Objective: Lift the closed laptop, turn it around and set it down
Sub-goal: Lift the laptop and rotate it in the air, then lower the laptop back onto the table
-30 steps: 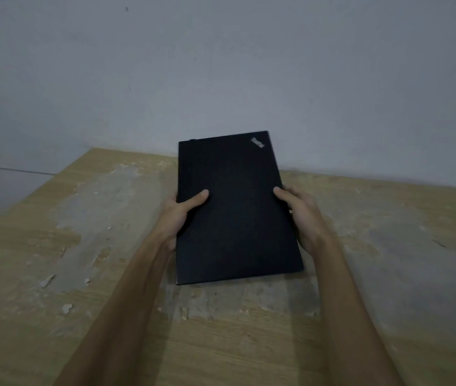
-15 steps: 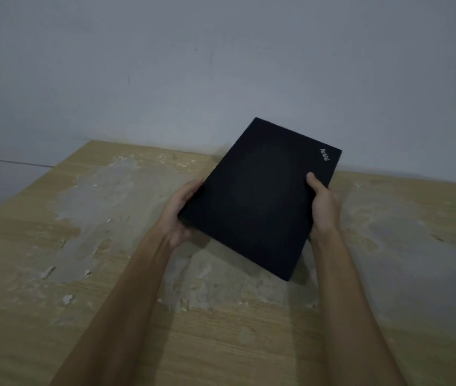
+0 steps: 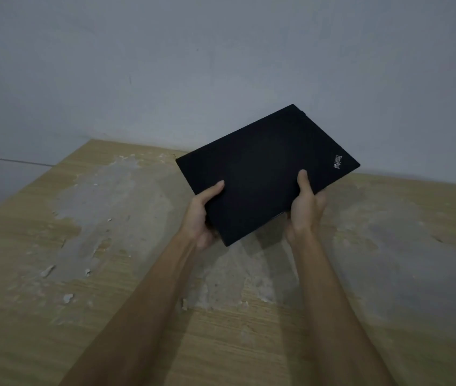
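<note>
Your left hand (image 3: 203,218) is clamped on the near left edge of the laptop (image 3: 266,171), thumb flat on the lid and the fingers hidden beneath; your right hand (image 3: 303,210) pinches the near right edge the same way, thumb up on the lid. Both grips sit close to the near corner, so most of the slab hangs out beyond your hands. The laptop is closed, held clear of the table (image 3: 82,274) at a tilt, one corner pointing at you. Judge it as stiff and fairly heavy for its thinness, with a smooth matt lid that could slide under thumbs alone. Keep fingers spread wide underneath, and take the edges further along before you set it down
</note>
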